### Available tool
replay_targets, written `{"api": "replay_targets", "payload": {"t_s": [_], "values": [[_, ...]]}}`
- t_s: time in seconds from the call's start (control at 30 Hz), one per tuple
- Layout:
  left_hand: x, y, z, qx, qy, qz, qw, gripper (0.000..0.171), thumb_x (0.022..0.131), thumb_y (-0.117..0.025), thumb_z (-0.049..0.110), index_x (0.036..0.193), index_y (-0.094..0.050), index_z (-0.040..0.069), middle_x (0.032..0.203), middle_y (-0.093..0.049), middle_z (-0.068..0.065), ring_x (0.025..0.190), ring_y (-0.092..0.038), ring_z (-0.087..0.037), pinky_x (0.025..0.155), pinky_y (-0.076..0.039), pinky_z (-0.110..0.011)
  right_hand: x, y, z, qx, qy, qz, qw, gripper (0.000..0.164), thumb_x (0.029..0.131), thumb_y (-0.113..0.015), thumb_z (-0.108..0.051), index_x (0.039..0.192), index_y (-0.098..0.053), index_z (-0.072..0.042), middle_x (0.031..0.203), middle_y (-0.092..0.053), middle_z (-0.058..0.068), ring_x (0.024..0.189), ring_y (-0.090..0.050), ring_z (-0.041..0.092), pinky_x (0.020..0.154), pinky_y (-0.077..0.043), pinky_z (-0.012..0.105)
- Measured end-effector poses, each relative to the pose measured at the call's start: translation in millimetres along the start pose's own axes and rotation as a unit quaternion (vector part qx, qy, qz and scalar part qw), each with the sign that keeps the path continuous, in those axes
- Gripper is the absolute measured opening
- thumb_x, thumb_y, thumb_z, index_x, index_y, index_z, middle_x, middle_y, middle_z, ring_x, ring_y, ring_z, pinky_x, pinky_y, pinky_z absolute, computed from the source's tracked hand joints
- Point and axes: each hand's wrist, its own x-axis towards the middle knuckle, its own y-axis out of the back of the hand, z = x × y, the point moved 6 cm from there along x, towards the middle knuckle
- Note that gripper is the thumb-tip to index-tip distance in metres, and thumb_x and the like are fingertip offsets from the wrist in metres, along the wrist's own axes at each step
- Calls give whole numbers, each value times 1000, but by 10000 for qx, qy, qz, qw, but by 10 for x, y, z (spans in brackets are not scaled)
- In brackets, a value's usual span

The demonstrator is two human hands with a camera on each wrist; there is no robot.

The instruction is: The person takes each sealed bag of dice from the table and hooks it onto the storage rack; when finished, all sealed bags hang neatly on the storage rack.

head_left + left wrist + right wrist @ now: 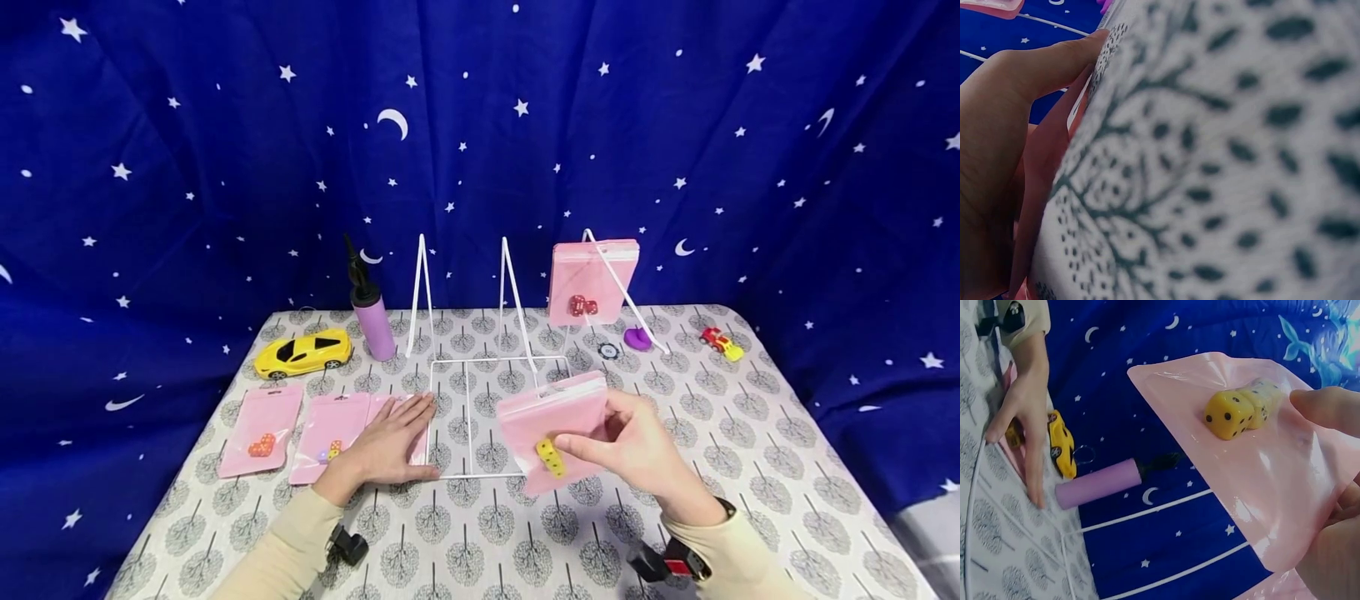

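My right hand (pixel 637 437) pinches a pink zip pouch (pixel 551 417) between thumb and fingers, above the right side of a white wire rack (pixel 468 417). Yellow dice (pixel 1229 415) show through its clear front. With fingers straight, my left hand (pixel 390 446) rests on a pink pouch (pixel 378 406) beside the rack's left edge and hides most of it. A second pouch (pixel 318 425) with small dice lies next to it, and farther left is one (pixel 251 417) with orange dice. Pink pouches (pixel 600 271) with red dice hang on the rack's right arm.
Behind the flat pouches are a yellow toy car (pixel 303 354) and a purple hand pump (pixel 373 325). Right of the rack base sit a purple round piece (pixel 637 338), a small dark disc (pixel 607 351) and a red-yellow toy (pixel 722 343). A blue starry curtain (pixel 480 150) hangs behind.
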Motion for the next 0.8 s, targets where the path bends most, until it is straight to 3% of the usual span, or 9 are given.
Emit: {"api": "replay_targets", "payload": {"t_s": [0.3, 0.57, 0.8], "values": [[-11, 3, -12, -37, -7, 7, 10000, 111, 76, -51, 82, 155, -22, 9, 164, -14, -7, 151, -14, -28, 121, -11, -57, 72, -64, -111, -34, -19, 152, 9999, 46, 75, -75, 11, 119, -63, 2, 107, -73, -5, 73, -71, 17, 59, -61, 36], [-8, 6, -1, -29, -55, 21, 10000, 111, 77, -51, 81, 155, -23, 8, 164, -15, -8, 150, -16, -29, 120, -12, -58, 139, -80, -58, -44, -261, 300, 9992, 36, 75, -75, 10, 108, -67, -2, 102, -73, -7, 73, -70, 12, 60, -61, 34], [-6, 28, 8, 5, -93, 15, 10000, 111, 77, -51, 81, 154, -23, 7, 164, -14, -9, 150, -17, -30, 120, -12, -58, 151, -94, -62, -127, -175, 382, 9990, 34, 76, -74, 10, 108, -64, 7, 98, -74, -9, 75, -71, 12, 62, -61, 34]]}}
